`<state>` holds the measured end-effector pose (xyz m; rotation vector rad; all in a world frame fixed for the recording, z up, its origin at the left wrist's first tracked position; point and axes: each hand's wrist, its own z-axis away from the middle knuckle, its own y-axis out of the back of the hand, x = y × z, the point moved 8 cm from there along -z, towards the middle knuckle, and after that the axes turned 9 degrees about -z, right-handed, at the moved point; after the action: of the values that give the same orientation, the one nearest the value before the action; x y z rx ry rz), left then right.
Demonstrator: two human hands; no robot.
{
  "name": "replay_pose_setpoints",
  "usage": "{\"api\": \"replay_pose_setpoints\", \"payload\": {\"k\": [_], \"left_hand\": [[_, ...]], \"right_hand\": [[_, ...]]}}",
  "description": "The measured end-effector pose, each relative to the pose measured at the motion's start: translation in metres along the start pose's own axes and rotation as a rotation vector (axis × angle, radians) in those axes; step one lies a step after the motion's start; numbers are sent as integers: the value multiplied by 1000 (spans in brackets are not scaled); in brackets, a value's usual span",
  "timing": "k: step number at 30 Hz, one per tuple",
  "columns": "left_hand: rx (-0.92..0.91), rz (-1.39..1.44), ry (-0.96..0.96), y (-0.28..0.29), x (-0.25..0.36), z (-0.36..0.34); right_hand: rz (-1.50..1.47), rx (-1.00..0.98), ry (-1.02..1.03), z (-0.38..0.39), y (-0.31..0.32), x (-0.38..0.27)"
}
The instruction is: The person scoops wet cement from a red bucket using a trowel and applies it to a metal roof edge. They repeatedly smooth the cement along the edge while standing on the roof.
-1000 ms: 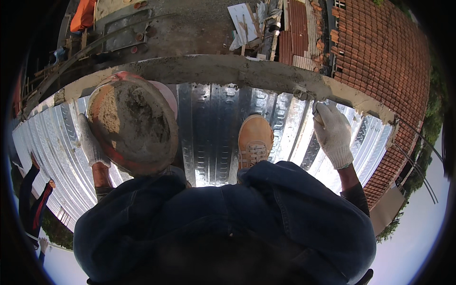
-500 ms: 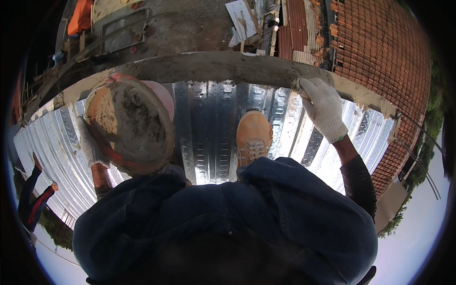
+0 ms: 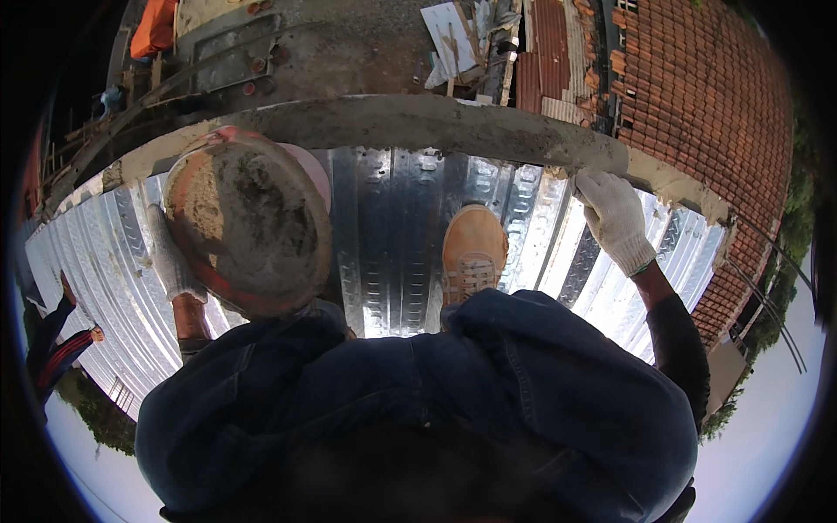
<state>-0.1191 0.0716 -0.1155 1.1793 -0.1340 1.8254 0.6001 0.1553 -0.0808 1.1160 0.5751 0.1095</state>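
A round, mortar-caked tub [image 3: 196,275] with reddish patches stands at my left, grey wet mortar [image 3: 261,205] in it. My left hand [image 3: 170,259], in a pale knit glove, lies along the tub's outer side, its fingers stretched out. On the right, my gloved right hand [image 3: 615,218] is at the inner edge of a mortar-covered wall top [image 3: 392,122]. Its fingers are curled together, and I cannot make out what is inside them. Ribbed metal sheeting [image 3: 397,235] spreads beneath both hands.
My tan shoe [image 3: 473,248] rests on the sheeting. A pinkish rounded thing [image 3: 312,174] shows behind the tub. Past the wall lie lower ground with boards [image 3: 449,39] and a tiled roof [image 3: 697,78]. Thin rods [image 3: 772,296] jut out at right; another person's legs [image 3: 61,349] show far left.
My right hand has moved a little right along the wall's edge, turning so its back shows more. My left hand stays beside the tub. The whole view has shifted slightly.
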Motion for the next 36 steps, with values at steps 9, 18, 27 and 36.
{"api": "replay_pose_setpoints", "payload": {"k": [9,18,27,36], "left_hand": [[51,-59,-17,1,3,2],[27,-11,-22,4,1,-6],[-62,-72,20,0,-9,-11],[-356,-454,-246,75,-56,-106]], "right_hand": [[-40,182,-26,19,20,22],[-34,31,-98,36,-1,28],[11,233,-182,98,35,68],[-377,186,-424,84,-34,14]]}}
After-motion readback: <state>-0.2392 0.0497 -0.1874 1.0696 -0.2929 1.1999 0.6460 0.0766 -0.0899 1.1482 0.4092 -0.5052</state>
